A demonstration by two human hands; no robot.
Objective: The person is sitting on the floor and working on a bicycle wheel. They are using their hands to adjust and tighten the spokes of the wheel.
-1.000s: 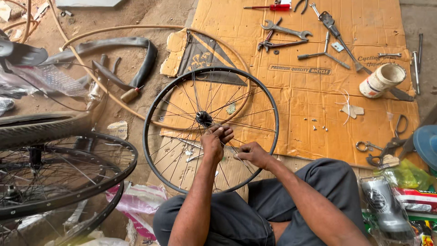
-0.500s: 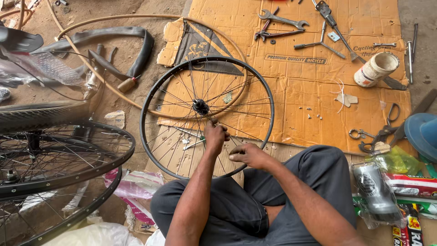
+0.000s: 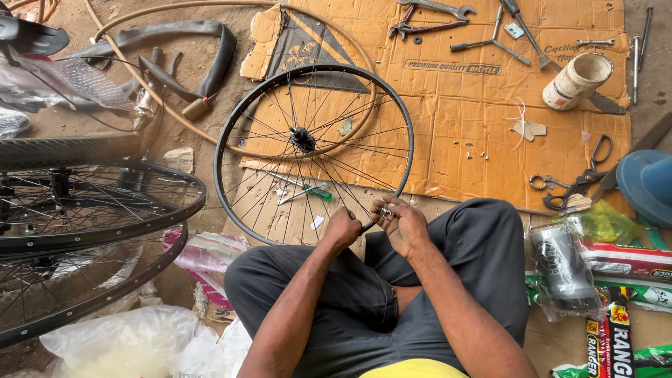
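Note:
A black-rimmed bicycle wheel (image 3: 231,126) with thin steel spokes lies flat on the ground in front of my crossed legs, its hub (image 3: 302,136) pointing up. My left hand (image 3: 341,228) is closed in a fist at the wheel's near edge, gripping at the rim. My right hand (image 3: 400,224) is right beside it, cupped around a few small metal pieces (image 3: 385,210) at its fingertips. The two hands almost touch.
Brown cardboard (image 3: 490,133) lies under the wheel, with spanners (image 3: 435,8), scissors (image 3: 581,183) and a white can (image 3: 577,80) on it. A green-handled screwdriver (image 3: 308,191) lies under the spokes. Two more wheels (image 3: 98,210) stack at left, an inner tube (image 3: 213,49) behind, packaged goods (image 3: 623,260) at right.
Both hands have drawn back from the spokes near the hub to the wheel's near rim. The right hand has come in beside the left.

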